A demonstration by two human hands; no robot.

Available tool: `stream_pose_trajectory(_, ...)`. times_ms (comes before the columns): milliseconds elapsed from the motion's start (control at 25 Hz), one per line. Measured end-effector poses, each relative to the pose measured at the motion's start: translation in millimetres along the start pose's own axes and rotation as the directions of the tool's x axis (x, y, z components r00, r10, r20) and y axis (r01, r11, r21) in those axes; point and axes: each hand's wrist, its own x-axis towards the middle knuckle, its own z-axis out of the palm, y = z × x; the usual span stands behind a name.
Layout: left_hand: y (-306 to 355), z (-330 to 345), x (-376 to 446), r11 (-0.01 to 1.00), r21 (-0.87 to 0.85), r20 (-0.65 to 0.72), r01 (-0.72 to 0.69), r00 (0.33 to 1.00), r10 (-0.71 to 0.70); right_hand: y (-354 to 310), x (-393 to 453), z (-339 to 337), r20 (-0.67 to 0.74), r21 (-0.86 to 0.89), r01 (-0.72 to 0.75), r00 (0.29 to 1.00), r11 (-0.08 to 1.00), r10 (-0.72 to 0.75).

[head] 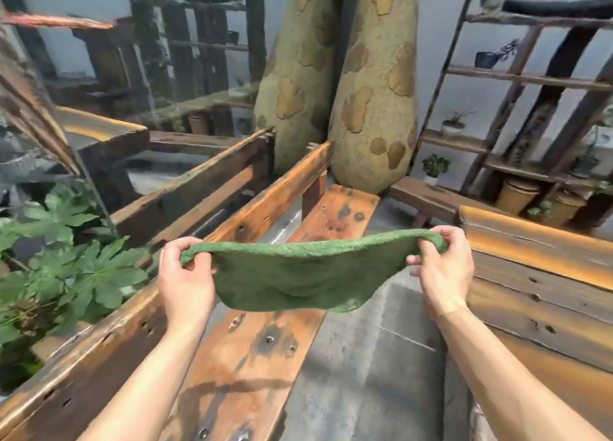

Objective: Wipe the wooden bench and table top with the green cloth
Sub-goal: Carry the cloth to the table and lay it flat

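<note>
Here the left hand and right hand each pinch a top corner of the green cloth, stretched in the air above the bench — wiping seemingly not begun — so next it must be lowered flat onto the plank.

- Green cloth: covers the mid-section of the bench seat.
- Table top, at 3 o'clock: cut off by the right edge.
- Left hand, right hand: fingertips hidden in cloth folds.
- Forearms: cut off at the bottom edge.
</note>
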Motion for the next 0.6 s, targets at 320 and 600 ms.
stream_pose_trajectory(320,53.2,155.0,-146.2,0.999,-0.028,0.299,-0.022,0.954,0.030,56.7,28.5,-224.8,-0.284,0.057,-0.170,0.942,0.984,0.179)
stream_pose_trajectory(600,64.6,230.0,-283.3,0.999,-0.048,0.473,0.011,0.881,0.013,117.4,25.6,-374.5,-0.479,-0.016,-0.300,0.840,0.954,0.256)
